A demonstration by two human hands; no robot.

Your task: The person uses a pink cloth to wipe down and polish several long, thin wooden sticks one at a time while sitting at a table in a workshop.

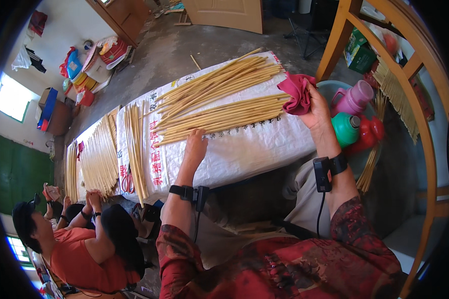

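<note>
A dark red cloth is bunched in my right hand, whose fingers are closed around it at the right ends of a row of long yellow stalks. My left hand is at the near edge of that row, toward its left end. Its fingers are bent and close together on the nearest stalk; how firmly they grip is hard to see. Beyond this row a second, looser bundle of stalks lies at a slant. Both rest on a low surface covered with white printed woven sacking.
More stalks lie crosswise to the left, beside paler ones near a seated person in orange. At right stand a pink jug, a green bottle, a red container and a wooden frame.
</note>
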